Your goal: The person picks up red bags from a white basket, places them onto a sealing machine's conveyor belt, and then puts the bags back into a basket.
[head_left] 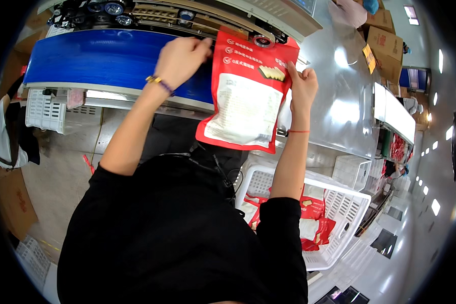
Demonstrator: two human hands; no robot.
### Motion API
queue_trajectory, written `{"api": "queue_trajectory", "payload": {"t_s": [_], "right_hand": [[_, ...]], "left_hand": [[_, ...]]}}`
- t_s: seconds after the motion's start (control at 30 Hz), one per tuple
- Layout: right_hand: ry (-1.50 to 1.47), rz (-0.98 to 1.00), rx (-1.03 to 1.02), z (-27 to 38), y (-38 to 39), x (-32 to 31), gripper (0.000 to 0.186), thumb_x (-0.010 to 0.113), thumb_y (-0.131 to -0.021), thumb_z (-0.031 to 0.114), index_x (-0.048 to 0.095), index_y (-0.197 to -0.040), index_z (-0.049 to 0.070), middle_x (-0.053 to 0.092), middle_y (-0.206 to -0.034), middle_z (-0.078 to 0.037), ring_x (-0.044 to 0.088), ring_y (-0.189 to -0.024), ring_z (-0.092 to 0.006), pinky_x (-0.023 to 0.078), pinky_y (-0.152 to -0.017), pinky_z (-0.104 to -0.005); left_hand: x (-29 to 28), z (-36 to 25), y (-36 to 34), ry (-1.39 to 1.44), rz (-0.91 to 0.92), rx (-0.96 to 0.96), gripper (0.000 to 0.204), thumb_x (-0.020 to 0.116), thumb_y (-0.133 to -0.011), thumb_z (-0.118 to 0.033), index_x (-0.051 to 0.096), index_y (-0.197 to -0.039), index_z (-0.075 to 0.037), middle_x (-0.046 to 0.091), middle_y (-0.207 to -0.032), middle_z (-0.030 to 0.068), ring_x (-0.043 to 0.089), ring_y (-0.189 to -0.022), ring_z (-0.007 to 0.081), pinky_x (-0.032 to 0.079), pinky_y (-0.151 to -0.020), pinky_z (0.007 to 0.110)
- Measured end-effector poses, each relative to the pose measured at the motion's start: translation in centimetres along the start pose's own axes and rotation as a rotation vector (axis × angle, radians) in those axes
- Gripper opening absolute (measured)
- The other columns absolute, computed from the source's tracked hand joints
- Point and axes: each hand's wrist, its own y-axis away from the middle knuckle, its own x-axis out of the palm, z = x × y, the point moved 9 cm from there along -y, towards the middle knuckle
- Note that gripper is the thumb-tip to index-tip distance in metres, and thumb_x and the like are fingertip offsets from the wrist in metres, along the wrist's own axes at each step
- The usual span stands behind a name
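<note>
A large red pouch (248, 101) with a pale panel leans upright against the front of a belt machine, its top edge under the rollers (262, 41). My right hand (303, 86) pinches the pouch's right edge near the top. At the upper left edge is my left hand (180, 61), fingers curled and pressed together. Its fingertips come right up to the pouch, but whether they grip it I cannot tell. Below the pouch, beside my right arm, a white plastic crate (352, 218) holds several similar red pouches (316, 228).
A blue conveyor belt (106, 58) runs left of the pouch. To the right lies a shiny metal table (334, 101). Cardboard boxes (387, 53) stand at the back right. Another person (10, 131) is at the far left, near a white crate (45, 111).
</note>
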Motion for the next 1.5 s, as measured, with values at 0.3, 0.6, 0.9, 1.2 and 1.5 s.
{"api": "queue_trajectory", "payload": {"t_s": [0.3, 0.6, 0.9, 1.2, 1.5], "right_hand": [[-0.075, 0.421, 0.134, 1.0, 6.6, -2.0, 0.026, 0.057, -0.097, 0.02, 0.051, -0.11, -0.002, 0.067, -0.105, -0.018, 0.069, -0.091, -0.0251, 0.056, -0.08, -0.0332], [0.286, 0.095, 0.863, -17.2, 33.2, -31.5, 0.03, 0.066, -0.09, 0.02, 0.065, -0.11, -0.003, 0.071, -0.101, -0.009, 0.066, -0.094, -0.0151, 0.052, -0.082, -0.0274], [0.433, -0.56, 0.868, -41.7, 52.5, -45.2, 0.06, 0.073, -0.081, 0.019, 0.047, -0.129, -0.003, 0.062, -0.117, -0.015, 0.063, -0.091, -0.0234, 0.053, -0.072, -0.0344], [0.913, -0.387, 0.545, -23.1, 39.4, -32.4, 0.027, 0.072, -0.085, 0.018, 0.06, -0.094, -0.006, 0.056, -0.066, -0.012, 0.044, -0.058, -0.02, 0.043, -0.057, -0.0348], [0.95, -0.408, 0.135, -0.9, 30.9, -27.2, 0.038, 0.076, -0.082, 0.012, 0.042, -0.068, 0.004, 0.032, -0.058, 0.001, 0.03, -0.056, -0.0092, 0.028, -0.05, -0.0256]], "left_hand": [[-4.4, -11.0, 8.8, 0.313, 0.049, 0.327, 0.024, 0.059, -0.094, -0.007, 0.066, -0.074, 0.006, 0.059, -0.067, 0.0058, 0.053, -0.061, 0.0095, 0.041, -0.057, 0.025], [6.7, -15.9, 13.6, 0.268, 0.551, 0.422, 0.022, 0.056, -0.094, -0.003, 0.065, -0.075, 0.006, 0.058, -0.071, 0.0054, 0.051, -0.063, 0.0097, 0.039, -0.058, 0.022], [9.7, -16.8, 15.3, 0.201, 0.664, 0.478, 0.02, 0.06, -0.091, -0.004, 0.068, -0.074, 0.003, 0.057, -0.068, 0.006, 0.052, -0.059, 0.0111, 0.038, -0.054, 0.024], [11.8, -15.4, 15.7, 0.173, 0.764, 0.468, 0.018, 0.063, -0.091, -0.009, 0.068, -0.076, -0.002, 0.058, -0.071, 0.0058, 0.055, -0.06, 0.016, 0.043, -0.055, 0.027], [10.7, -17.8, 17.2, 0.316, 0.71, 0.765, 0.009, 0.068, -0.084, -0.016, 0.067, -0.085, -0.007, 0.059, -0.079, 0.0066, 0.059, -0.078, 0.026, 0.047, -0.072, 0.036]]}}
